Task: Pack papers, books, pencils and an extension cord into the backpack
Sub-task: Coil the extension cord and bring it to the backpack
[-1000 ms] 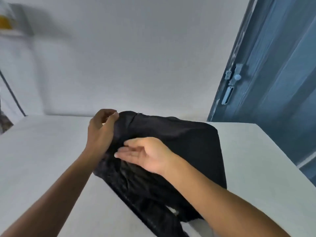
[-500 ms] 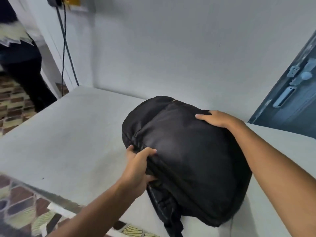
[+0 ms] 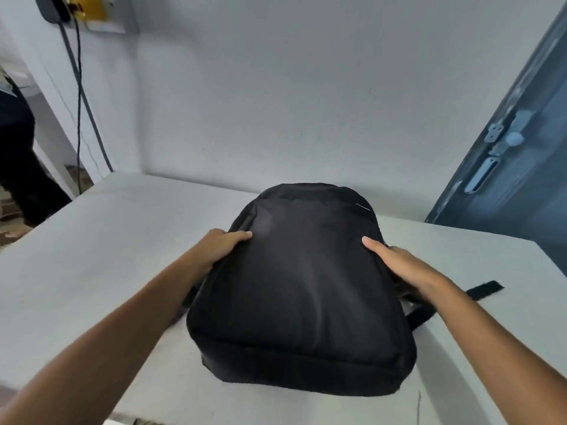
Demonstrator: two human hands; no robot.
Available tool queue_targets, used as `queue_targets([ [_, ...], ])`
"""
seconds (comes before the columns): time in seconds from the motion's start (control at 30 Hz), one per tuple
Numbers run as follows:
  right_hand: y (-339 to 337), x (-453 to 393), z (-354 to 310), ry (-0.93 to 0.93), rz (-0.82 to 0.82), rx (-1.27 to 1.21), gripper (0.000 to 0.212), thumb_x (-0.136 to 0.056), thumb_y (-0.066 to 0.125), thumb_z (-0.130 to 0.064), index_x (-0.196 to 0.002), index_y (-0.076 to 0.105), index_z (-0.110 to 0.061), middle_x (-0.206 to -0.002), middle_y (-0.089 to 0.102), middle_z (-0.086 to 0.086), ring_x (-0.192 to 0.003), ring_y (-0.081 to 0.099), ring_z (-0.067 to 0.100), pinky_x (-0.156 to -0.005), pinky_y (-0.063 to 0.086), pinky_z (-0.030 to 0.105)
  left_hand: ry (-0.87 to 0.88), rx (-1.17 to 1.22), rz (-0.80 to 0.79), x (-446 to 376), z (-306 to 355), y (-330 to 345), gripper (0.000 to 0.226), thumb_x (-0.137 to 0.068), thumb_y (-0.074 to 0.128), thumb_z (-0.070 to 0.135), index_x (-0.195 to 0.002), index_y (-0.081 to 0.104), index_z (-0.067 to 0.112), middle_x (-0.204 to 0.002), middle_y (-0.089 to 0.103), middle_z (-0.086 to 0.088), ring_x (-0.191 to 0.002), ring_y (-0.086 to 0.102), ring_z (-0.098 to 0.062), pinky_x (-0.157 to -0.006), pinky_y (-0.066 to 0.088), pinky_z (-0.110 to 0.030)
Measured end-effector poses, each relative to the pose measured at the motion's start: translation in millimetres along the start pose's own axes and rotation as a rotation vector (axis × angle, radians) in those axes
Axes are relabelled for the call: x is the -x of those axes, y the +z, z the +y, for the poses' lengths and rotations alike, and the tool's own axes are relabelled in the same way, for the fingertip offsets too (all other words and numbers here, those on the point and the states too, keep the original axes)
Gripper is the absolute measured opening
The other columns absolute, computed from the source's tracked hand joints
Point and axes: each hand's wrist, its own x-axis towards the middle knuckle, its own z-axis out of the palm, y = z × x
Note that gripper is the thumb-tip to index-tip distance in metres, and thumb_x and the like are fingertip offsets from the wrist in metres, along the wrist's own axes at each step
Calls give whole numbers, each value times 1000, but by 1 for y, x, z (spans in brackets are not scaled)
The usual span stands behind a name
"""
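A black backpack [image 3: 303,289] lies flat on the white table [image 3: 101,262], its top end pointing at the wall and its bottom toward me. It looks zipped closed. My left hand [image 3: 219,245] grips its left side, thumb on top and fingers wrapped under the edge. My right hand [image 3: 399,265] holds the right side the same way. A black strap [image 3: 484,289] sticks out from under the bag on the right. No papers, books, pencils or extension cord are in view.
A white wall stands just behind the table. A blue door [image 3: 518,154] with a latch is at the right. Dark cables [image 3: 80,96] hang down the wall at the left, and a person in dark clothing [image 3: 18,167] stands at the far left.
The backpack has been turned so that it lies straight in front of me. My left hand moved from its near corner to its left side, and my right hand came from its far end to its right side.
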Motion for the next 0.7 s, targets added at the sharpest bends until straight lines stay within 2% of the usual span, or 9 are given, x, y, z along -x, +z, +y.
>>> queue_targets([
  [0.07, 13, 1, 0, 37, 25, -203, 54, -74, 66, -66, -104, 70, -21, -94, 75, 0, -88, 71, 22, -79, 56, 33, -40, 18, -31, -4, 2, 1, 39, -78, 75, 36, -97, 68, 1, -91, 74, -12, -83, 70, -27, -67, 53, -31],
  [0.13, 17, 9, -3, 43, 63, -355, 42, -79, 71, -47, -103, 70, -12, -89, 75, 5, -82, 72, 24, -68, 54, 30, -44, 133, -62, -5, 10, 0, 26, -80, 74, 15, -98, 69, -3, -94, 74, -17, -84, 70, -31, -72, 55, -36],
  [0.2, 17, 14, -6, 19, 136, -442, 33, -81, 72, -30, -103, 67, -6, -90, 74, 11, -80, 71, 28, -68, 55, 33, 10, 209, -86, -4, 19, -2, 16, -82, 68, 3, -97, 70, -3, -98, 73, -20, -84, 70, -31, -73, 56, -37],
  [0.33, 12, 29, -25, -138, 257, -589, 21, -82, 69, -7, -103, 65, -3, -91, 73, 15, -81, 70, 32, -76, 58, 42, 195, 306, -108, 20, 44, -17, 16, -85, 63, -2, -99, 70, 1, -96, 74, -16, -83, 72, -28, -66, 57, -33],
  [0.5, -3, 40, -78, -416, 307, -846, 24, -81, 67, 6, -99, 62, -8, -93, 74, 9, -84, 71, 26, -72, 58, 38, 480, 445, -84, 30, 92, -52, 27, -84, 63, -4, -109, 67, 5, -103, 73, -12, -94, 71, -27, -77, 59, -34],
  [0.63, -9, 25, -125, -643, 376, -825, 27, -81, 66, 8, -97, 58, -12, -91, 73, 2, -83, 71, 17, -71, 54, 26, 577, 532, -31, 9, 121, -69, 32, -85, 64, -2, -114, 66, 11, -109, 72, -5, -99, 69, -22, -83, 56, -35],
  [0.7, -8, 7, -140, -685, 385, -808, 27, -81, 66, 8, -95, 57, -14, -92, 73, 2, -84, 71, 17, -73, 53, 27, 588, 554, -15, -11, 128, -72, 34, -84, 65, -2, -117, 65, 10, -111, 71, -5, -101, 68, -23, -84, 55, -35],
])
